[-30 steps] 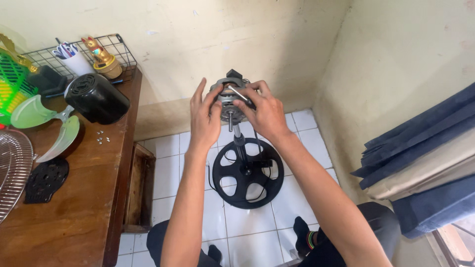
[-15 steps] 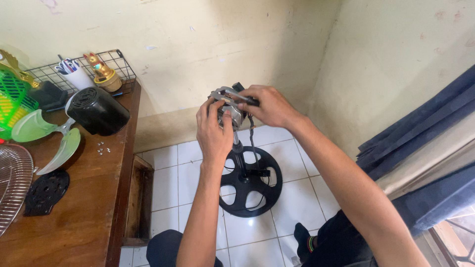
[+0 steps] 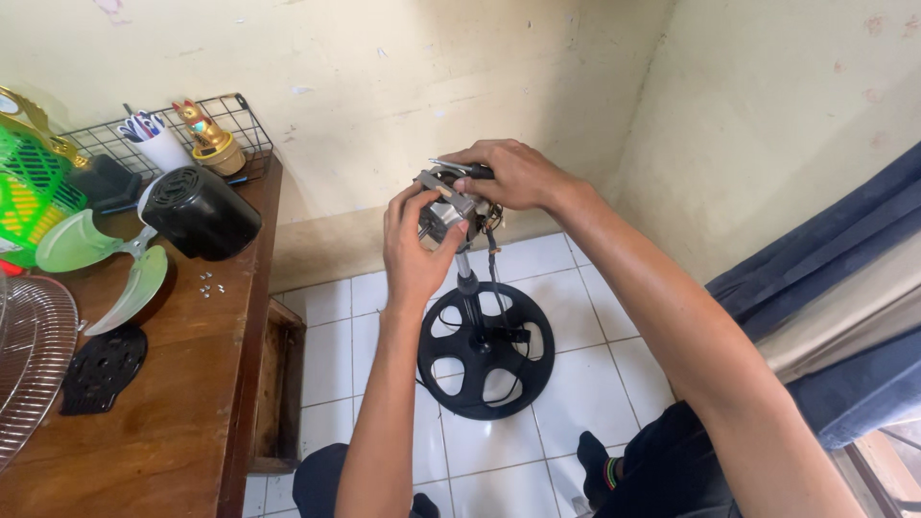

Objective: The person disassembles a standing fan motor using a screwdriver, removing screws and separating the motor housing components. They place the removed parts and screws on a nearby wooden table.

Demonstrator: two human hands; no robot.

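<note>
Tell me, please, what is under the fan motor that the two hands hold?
Under the fan motor a thin pole runs down to a round black base on the white tiled floor. The left hand covers the motor's lower left side.

Single head view, looking steeply down, close over hands [image 3: 460, 216].

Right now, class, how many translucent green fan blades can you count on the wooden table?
2: one green blade near the black motor cover, another angled toward the table's edge. More may be hidden.
</note>
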